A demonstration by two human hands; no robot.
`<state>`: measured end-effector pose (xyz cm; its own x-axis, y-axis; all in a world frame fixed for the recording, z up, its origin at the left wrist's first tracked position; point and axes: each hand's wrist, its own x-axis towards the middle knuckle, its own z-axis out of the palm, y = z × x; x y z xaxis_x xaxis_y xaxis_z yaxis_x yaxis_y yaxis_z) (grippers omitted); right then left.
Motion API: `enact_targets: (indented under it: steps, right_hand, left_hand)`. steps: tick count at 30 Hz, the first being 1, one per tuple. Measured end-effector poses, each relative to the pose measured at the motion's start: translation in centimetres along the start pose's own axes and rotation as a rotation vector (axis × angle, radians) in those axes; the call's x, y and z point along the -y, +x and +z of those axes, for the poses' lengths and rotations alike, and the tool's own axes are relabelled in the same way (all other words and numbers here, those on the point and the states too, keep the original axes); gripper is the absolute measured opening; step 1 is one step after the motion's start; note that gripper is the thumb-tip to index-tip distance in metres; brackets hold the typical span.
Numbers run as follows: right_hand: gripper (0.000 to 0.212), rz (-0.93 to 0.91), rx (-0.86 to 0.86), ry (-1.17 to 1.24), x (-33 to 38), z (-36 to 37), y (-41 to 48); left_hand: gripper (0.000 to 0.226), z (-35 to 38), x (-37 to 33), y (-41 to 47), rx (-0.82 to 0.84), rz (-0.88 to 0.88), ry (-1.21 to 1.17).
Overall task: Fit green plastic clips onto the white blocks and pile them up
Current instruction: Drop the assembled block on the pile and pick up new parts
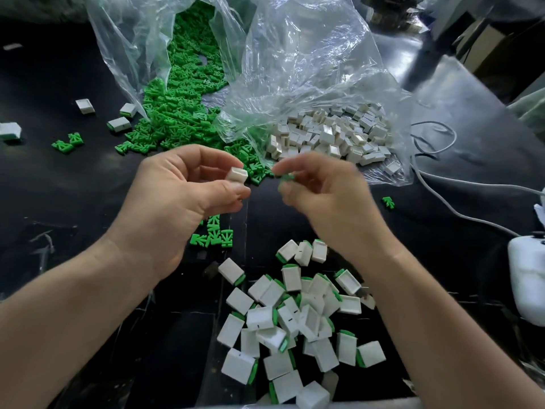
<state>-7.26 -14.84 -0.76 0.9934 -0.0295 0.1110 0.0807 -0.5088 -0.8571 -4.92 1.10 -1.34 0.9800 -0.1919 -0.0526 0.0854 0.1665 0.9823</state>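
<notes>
While my left hand (182,202) pinches a white block (237,175) between thumb and curled fingers, my right hand (324,199), blurred, pinches a green clip (286,178) just beside it. Clipped-block pile (295,320) sits near my right forearm.

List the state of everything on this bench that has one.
Left grip: pinching a white block, open end empty.
Right grip: pinching a green clip, blurred.
Clip bag: open, clips spilling out.
Block bag: open, blocks heaped at its mouth.
Near pile: blocks with clips fitted.
</notes>
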Motion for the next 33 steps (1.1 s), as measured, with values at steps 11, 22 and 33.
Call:
enact_targets:
  steps: [11, 22, 33]
  right_hand:
    - [0.019, -0.003, 0.014, 0.396, 0.6, 0.7, -0.3]
    - [0.016, 0.036, 0.125, 0.173, 0.5, 0.8, -0.5]
    - [0.019, -0.165, 0.226, -0.231, 1.0, 0.3, -0.9]
  left_hand:
    - [0.019, 0.0, 0.0, -0.5, 0.097, 0.009, 0.149]
    - [0.024, 0.1, -0.3, -0.7, 0.095, 0.056, 0.2]
    - [0.039, -0.3, -0.9, -0.8, 0.194, 0.108, 0.357]
